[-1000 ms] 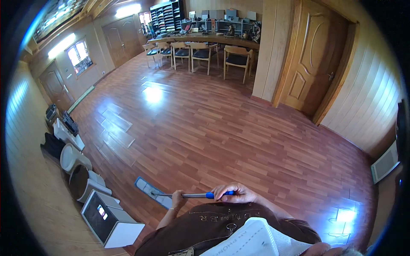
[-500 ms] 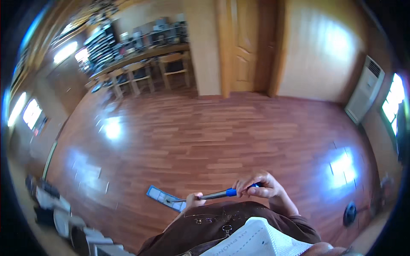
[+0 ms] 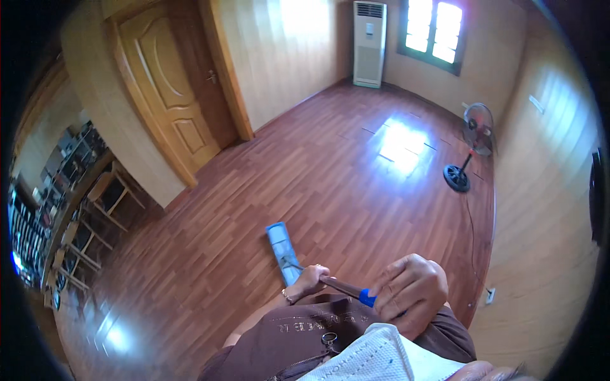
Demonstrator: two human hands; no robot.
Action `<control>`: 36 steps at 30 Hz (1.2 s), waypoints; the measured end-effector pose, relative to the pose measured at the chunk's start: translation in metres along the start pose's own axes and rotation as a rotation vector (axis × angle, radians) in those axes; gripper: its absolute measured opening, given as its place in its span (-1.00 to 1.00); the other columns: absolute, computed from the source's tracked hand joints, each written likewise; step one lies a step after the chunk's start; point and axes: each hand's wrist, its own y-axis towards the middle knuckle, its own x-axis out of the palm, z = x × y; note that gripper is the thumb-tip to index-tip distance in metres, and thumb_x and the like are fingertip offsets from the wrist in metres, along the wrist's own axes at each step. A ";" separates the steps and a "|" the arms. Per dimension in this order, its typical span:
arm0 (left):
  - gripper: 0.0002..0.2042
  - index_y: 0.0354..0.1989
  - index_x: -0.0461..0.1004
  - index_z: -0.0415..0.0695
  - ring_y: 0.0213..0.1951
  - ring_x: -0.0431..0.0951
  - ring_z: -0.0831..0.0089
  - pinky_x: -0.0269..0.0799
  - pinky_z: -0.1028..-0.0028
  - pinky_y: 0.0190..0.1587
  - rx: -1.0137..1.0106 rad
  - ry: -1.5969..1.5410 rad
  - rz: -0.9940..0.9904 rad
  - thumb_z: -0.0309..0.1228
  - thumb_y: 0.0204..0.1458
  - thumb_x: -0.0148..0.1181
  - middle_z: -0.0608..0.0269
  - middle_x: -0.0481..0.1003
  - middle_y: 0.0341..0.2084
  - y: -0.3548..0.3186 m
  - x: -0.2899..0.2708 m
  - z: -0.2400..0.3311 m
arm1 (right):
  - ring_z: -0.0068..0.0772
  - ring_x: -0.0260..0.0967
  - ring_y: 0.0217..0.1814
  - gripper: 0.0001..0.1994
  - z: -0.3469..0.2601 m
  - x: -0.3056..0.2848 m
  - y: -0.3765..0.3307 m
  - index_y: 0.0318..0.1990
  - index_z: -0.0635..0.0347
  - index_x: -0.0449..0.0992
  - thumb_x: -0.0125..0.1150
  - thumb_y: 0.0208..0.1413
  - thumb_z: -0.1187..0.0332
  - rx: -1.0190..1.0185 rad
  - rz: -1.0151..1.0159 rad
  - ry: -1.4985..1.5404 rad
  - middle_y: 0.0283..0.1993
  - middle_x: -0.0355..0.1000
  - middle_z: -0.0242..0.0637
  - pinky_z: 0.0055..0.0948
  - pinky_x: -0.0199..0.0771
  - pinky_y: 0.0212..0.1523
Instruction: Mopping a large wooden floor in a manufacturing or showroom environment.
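Note:
A flat mop (image 3: 344,287) slants across my front, its metal pole ending in a blue grip at the top. My left hand (image 3: 310,280), with a bracelet at the wrist, is closed around the lower part of the pole. Higher up, my right hand (image 3: 413,291) wraps the handle's end by the blue grip. The mop's light-blue rectangular head (image 3: 277,237) lies on the wood-plank floor (image 3: 305,184), just beyond my left hand. My brown top and a white cloth hide the floor closest to me.
A standing fan (image 3: 457,178) with a round black base is at the right, its cord trailing to a wall outlet (image 3: 490,296). A tall white air conditioner (image 3: 368,57) stands in the far corner by a window. Left are a wooden door (image 3: 166,82), chairs (image 3: 109,193) and a crowded counter.
My view has swung to the right, bringing the fan, air conditioner and window further in. The mop head has turned more lengthwise ahead of me. Both hands still hold the pole.

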 end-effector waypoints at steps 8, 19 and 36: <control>-0.88 -0.50 0.49 -0.14 -0.31 0.52 0.04 0.45 0.18 -0.25 0.168 -0.007 -0.252 -0.41 -0.24 0.18 0.01 0.50 -0.48 0.020 0.023 0.006 | -0.32 0.49 -0.44 -0.70 -0.018 0.037 0.025 -0.56 0.21 0.44 0.32 0.02 0.20 0.041 0.122 -0.133 -0.56 0.41 -0.29 -0.30 0.51 -0.26; -0.87 -0.53 0.50 -0.14 -0.35 0.53 -0.01 0.44 0.17 -0.30 0.000 0.017 -0.002 -0.38 -0.29 0.19 -0.04 0.50 -0.52 -0.085 -0.047 -0.056 | -0.22 0.46 -0.41 -0.80 0.042 0.085 0.052 -0.48 0.23 0.49 0.30 0.03 0.29 -0.019 0.161 0.144 -0.48 0.42 -0.28 -0.21 0.45 -0.33; -0.66 -0.78 0.20 -0.08 -0.59 0.39 0.08 0.27 0.23 -0.53 -0.713 0.377 0.833 -0.26 -0.18 0.23 0.09 0.33 -0.75 -0.354 0.010 -0.126 | -0.07 0.48 -0.24 -0.76 0.148 0.256 0.048 -0.34 0.21 0.51 0.35 -0.20 0.35 0.091 -0.159 0.898 -0.36 0.50 -0.21 -0.12 0.39 -0.11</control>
